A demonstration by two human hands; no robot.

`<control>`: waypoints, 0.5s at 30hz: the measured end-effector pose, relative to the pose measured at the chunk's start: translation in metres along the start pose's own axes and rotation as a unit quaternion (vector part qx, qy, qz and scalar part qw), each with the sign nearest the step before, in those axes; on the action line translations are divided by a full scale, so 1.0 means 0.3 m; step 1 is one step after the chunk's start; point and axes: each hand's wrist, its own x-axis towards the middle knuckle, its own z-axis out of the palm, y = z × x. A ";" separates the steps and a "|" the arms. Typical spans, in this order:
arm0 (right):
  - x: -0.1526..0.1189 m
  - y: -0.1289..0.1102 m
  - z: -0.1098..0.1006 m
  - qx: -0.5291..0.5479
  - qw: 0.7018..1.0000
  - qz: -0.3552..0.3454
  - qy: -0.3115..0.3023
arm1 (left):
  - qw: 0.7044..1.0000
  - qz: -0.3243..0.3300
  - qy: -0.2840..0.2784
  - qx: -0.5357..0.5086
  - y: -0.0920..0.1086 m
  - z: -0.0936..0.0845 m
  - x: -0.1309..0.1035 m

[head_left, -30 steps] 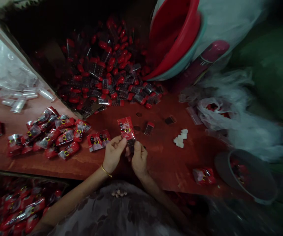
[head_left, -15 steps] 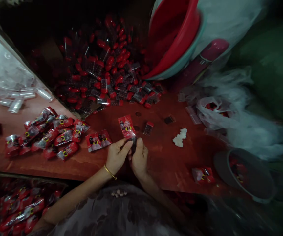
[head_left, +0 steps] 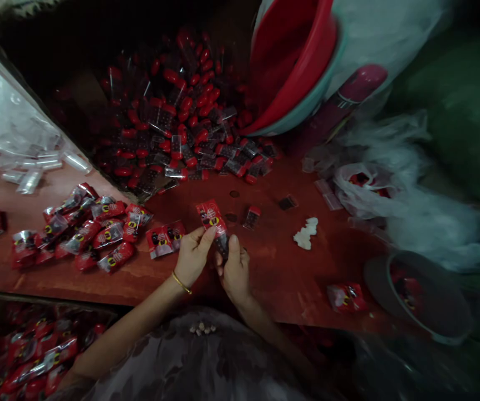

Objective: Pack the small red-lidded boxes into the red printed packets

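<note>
My left hand (head_left: 194, 253), with a gold bracelet at the wrist, pinches the side of a red printed packet (head_left: 210, 214). My right hand (head_left: 235, 270) is closed around the lower end of a small clear container with dark contents (head_left: 222, 244), which sits at the packet's bottom end. How far it is inside the packet I cannot tell. Left of my hands lie flat red packets (head_left: 160, 240), and further left a pile of filled red packets (head_left: 79, 236). A red-capped container (head_left: 251, 217) lies just beyond my right hand.
A large box (head_left: 43, 106) spills red-capped containers (head_left: 190, 111) onto the red table (head_left: 282, 278). Red and teal basins (head_left: 294, 67) lean beside a pink bottle (head_left: 348, 94). Plastic bags (head_left: 427, 223) and a grey tub (head_left: 424, 301) are at right; another packet box (head_left: 35, 356) sits lower left.
My left hand has shifted slightly left and up along the packet. The packet is tilted more to the left, and more of the dark container shows between my hands.
</note>
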 end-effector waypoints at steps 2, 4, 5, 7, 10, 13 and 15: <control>0.000 0.000 -0.005 -0.016 1.000 -0.014 0.003 | 0.999 -0.009 -0.009 -0.032 -0.014 0.006 -0.008; 0.003 0.001 -0.012 -0.027 0.999 -0.026 -0.003 | 0.997 -0.017 -0.011 -0.071 -0.024 0.005 -0.007; 0.006 0.002 -0.016 -0.034 0.999 -0.031 -0.012 | 0.996 -0.015 -0.002 -0.087 -0.027 0.001 -0.003; 0.012 0.002 -0.027 -0.056 0.997 -0.039 -0.038 | 0.994 0.003 0.038 -0.104 -0.028 -0.007 0.012; 0.019 -0.001 -0.055 -0.106 0.991 -0.044 -0.065 | 0.990 0.025 0.095 -0.098 -0.016 -0.022 0.045; 0.019 -0.009 -0.096 -0.162 0.984 -0.044 -0.054 | 0.981 0.031 0.144 -0.125 0.014 -0.040 0.084; 0.020 -0.016 -0.128 -0.213 0.975 -0.049 -0.041 | 0.970 0.045 0.190 -0.146 0.037 -0.061 0.109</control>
